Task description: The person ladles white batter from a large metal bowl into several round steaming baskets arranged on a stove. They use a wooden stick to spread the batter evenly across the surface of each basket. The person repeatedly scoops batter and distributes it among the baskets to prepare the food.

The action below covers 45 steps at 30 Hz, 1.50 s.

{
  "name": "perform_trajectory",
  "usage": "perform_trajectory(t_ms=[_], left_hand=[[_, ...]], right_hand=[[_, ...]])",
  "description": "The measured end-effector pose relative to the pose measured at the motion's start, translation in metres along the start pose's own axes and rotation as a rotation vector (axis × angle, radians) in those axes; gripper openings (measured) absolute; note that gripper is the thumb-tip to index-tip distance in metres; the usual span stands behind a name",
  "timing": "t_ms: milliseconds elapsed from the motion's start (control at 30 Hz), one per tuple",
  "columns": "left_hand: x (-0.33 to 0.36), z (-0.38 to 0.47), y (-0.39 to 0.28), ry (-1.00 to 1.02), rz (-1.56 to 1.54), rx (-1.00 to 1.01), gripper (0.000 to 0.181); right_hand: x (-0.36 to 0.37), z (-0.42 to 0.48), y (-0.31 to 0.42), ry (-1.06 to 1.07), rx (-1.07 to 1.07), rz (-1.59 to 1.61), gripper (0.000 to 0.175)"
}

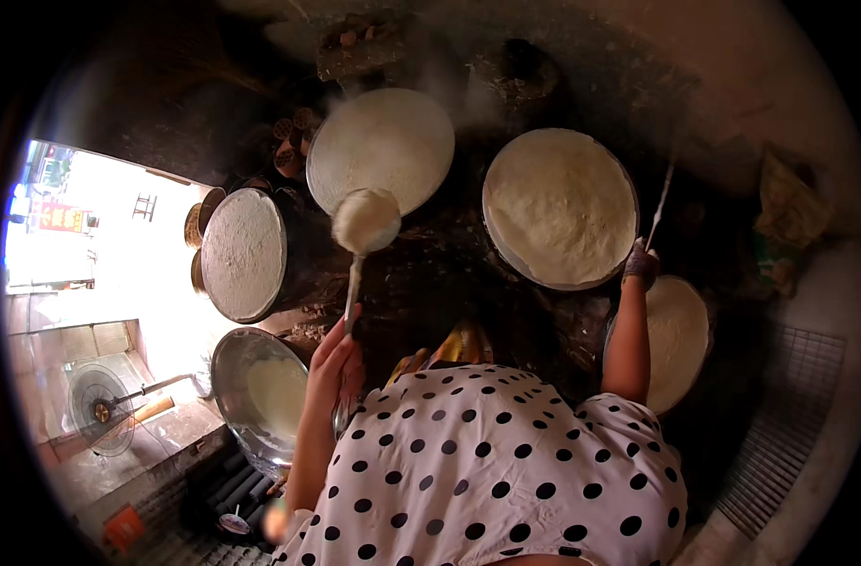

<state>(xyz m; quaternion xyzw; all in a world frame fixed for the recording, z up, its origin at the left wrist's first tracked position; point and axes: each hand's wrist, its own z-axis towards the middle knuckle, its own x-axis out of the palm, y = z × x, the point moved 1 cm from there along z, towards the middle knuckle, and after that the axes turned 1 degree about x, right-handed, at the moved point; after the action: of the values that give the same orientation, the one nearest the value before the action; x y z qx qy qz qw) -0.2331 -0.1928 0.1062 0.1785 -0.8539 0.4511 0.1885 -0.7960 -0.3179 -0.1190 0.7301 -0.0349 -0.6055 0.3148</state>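
Note:
My left hand grips the handle of a ladle. Pale batter fills its bowl, which overlaps the near edge of a round griddle coated with a thin pale layer. At the right, my gloved right hand is closed around a thin, whitish-coated stick that points away from me. Beside that hand lies another round griddle, covered by a wrinkled, cream-coloured sheet. A metal basin with pale liquid batter stands left of my left forearm.
A coated griddle stands at the left, and another is partly behind my right forearm. Steam rises at the back near perforated coal briquettes. A standing fan is far left; a wire rack lies at right.

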Motion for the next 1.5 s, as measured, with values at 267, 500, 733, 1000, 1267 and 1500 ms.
perform_trajectory(t_ms=[267,500,733,1000,1267,1500], left_hand=[[-0.012,0.042,0.026,0.069,-0.387,-0.261,0.039],[-0.025,0.043,0.020,0.135,-0.444,-0.301,0.039],[-0.018,0.003,-0.007,0.326,0.028,-0.094,0.042],[0.013,0.013,0.037,0.463,-0.033,-0.439,0.040],[0.094,-0.029,0.148,0.603,0.287,-0.646,0.035],[0.102,-0.056,0.235,0.568,-0.038,-0.866,0.033]], right_hand=[[0.023,-0.005,0.001,0.047,-0.011,0.192,0.052],[-0.062,-0.095,0.030,0.146,-0.081,0.566,0.031],[-0.089,-0.149,-0.048,0.253,0.434,0.855,0.029],[-0.219,-0.245,-0.148,0.238,0.410,1.290,0.023],[-0.463,-0.279,-0.339,-0.259,0.528,0.646,0.040],[-0.479,-0.270,-0.303,-0.177,-0.102,-0.299,0.029]])
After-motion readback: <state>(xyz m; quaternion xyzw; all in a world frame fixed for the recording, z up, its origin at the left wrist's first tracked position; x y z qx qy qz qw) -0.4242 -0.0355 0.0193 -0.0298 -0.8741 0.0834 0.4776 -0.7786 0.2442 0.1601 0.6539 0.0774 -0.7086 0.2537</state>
